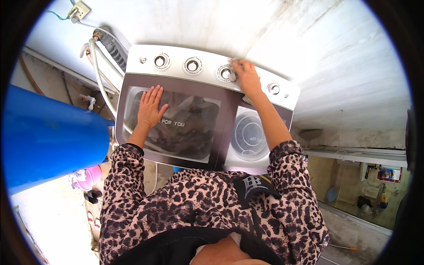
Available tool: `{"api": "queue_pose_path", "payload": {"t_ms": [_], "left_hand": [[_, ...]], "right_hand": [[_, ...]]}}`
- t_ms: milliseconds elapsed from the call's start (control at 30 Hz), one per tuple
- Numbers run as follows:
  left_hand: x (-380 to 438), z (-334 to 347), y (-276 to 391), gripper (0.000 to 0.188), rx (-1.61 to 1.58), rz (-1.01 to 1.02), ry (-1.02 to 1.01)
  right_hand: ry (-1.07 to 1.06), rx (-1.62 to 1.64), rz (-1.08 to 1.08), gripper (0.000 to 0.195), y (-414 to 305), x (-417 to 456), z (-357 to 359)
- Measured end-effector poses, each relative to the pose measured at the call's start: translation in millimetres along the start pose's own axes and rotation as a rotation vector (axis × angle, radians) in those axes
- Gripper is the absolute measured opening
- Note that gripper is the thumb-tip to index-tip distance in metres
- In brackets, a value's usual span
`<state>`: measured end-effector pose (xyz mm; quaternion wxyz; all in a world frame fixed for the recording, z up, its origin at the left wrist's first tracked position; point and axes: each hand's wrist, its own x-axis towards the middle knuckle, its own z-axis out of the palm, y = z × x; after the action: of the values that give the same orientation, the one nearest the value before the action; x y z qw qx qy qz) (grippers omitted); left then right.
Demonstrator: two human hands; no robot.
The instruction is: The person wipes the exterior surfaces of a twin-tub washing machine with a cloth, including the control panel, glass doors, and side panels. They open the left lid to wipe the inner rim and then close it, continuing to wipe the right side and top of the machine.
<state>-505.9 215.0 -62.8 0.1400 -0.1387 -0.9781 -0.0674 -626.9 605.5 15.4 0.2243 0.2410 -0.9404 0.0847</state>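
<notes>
A twin-tub washing machine (221, 129) with a white control panel (175, 53) stands against the wall before me. My left hand (150, 107) lies flat, fingers spread a little, on the dark see-through lid of the larger tub (188, 139); clothes show dimly under it. My right hand (245, 76) presses a crumpled greyish cloth (233, 75) on the panel, just right of the third dial (225, 72). Part of the cloth is hidden under the fingers. Below my right forearm is the smaller tub's lid (250, 139), with a light rag (247, 100) at its upper edge.
A large blue barrel (56, 135) lies to the left, with a pink bucket (89, 179) below it. Pale hoses (96, 73) run from a tap beside the washer. A wall socket (79, 11) with a plug is at the upper left. A window (357, 192) opens at the right.
</notes>
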Motion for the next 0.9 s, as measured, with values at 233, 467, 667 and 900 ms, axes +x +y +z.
{"api": "queue_pose_path", "payload": {"t_ms": [233,467,667,900], "left_hand": [[2,-2,2,0.068,0.010,-0.007,0.010],[0,-5,-3,0.067,0.003,-0.025,0.002],[10,-4,7,0.068,-0.004,0.001,0.007],[4,1,2,0.067,-0.001,-0.002,0.015]], "right_hand": [[0.018,-0.173,0.049,0.052,-30,-55,22],[-0.063,0.114,-0.056,0.043,-99,-13,-7],[-0.025,-0.483,-0.040,0.041,-95,28,45],[-0.023,-0.301,-0.212,0.041,-100,-32,46]]}}
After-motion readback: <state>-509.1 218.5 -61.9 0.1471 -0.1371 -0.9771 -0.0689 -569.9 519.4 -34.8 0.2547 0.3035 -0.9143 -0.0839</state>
